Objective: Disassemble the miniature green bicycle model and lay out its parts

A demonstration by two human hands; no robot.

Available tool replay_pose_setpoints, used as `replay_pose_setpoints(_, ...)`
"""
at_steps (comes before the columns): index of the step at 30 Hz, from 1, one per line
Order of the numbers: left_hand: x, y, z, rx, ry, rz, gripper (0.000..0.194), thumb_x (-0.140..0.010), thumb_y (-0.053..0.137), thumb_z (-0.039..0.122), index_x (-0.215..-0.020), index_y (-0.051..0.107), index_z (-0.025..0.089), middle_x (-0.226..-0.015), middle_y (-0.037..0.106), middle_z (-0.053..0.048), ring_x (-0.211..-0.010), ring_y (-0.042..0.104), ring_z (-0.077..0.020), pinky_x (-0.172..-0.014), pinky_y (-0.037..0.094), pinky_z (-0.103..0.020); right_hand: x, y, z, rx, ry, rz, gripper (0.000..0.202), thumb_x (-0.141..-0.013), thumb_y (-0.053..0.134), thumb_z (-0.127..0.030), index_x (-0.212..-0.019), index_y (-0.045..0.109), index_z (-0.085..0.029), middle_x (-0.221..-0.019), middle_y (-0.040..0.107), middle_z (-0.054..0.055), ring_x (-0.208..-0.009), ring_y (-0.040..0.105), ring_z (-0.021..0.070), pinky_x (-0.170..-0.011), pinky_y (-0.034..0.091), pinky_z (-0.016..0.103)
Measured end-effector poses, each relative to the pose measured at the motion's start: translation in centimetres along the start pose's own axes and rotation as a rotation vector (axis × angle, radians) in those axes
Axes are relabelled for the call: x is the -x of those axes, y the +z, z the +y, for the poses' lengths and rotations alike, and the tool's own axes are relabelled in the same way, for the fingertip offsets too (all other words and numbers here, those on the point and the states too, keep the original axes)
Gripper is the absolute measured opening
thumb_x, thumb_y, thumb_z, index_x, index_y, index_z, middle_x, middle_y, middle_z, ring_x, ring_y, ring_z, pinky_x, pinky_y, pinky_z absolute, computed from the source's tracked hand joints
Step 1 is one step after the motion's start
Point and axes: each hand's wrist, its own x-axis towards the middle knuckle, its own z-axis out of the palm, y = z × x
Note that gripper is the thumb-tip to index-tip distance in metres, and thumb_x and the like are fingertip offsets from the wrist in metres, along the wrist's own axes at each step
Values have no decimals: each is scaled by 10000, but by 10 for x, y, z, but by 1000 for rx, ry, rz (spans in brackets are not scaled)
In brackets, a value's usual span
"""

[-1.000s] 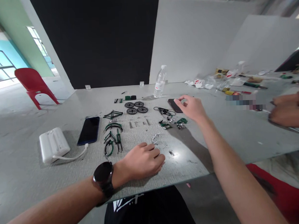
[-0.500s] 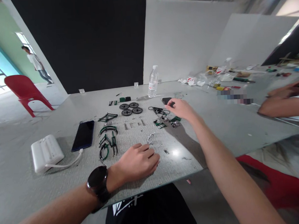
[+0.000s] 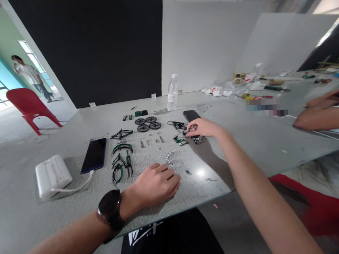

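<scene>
My right hand (image 3: 201, 127) reaches over a cluster of small green and silver parts (image 3: 182, 141), with thumb and fingertips pinched low among them. What sits between the fingertips is too small to make out. My left hand (image 3: 157, 183) rests in a loose fist on the table near the front edge, just below a curved silver piece (image 3: 170, 156). Miniature bicycle parts lie spread out: several black spoked wheels (image 3: 143, 128), a dark frame (image 3: 122, 134), green curved mudguards (image 3: 122, 148), a fork (image 3: 129, 163) and rows of small screws (image 3: 160, 139).
On the left a phone (image 3: 94, 155) is cabled to a white power bank (image 3: 53, 176). A water bottle (image 3: 172, 92) stands at the back, and a dark phone-like slab (image 3: 191, 115) lies beyond my right hand. Another person's arm (image 3: 319, 118) rests at right. A red chair (image 3: 29, 104) stands at left.
My right hand has come down and toward me, from the dark slab to the small parts cluster. My left hand stays put. The person in the background has moved left.
</scene>
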Motion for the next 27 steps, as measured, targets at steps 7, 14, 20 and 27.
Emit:
replay_pose_setpoints(7,1,1,0,-1,-8,11,176,-987,481,234,-858,586,178,-770,610,-11,-722,556,-170,-612,414,-317,4,-6,4,-80,62,45,256,-692,765,-420,-834,711,-214,-752,671,18,-556,540,129,-527,398,278)
replay_pose_setpoints(14,2,7,-2,-19,-7,12,179,-1002,479,273,-894,583,176,-789,609,-17,-736,551,-169,-609,407,-311,5,-13,11,-63,122,70,321,-669,785,-407,-910,684,-219,-777,709,22,-579,606,161,-592,446,304)
replay_pose_setpoints(20,1,8,-3,-36,5,33,195,-1002,473,270,-859,570,180,-765,602,-12,-743,555,-178,-614,416,-314,-3,-3,7,-2,44,183,309,-696,796,-306,-963,699,-185,-877,728,120,-714,646,220,-675,450,347)
replay_pose_setpoints(27,-1,7,-3,-48,4,56,190,-990,483,264,-831,550,186,-749,592,9,-718,549,-173,-596,409,-326,-9,2,6,44,-9,89,179,-719,749,-338,-841,682,-225,-883,733,104,-781,654,269,-714,465,376)
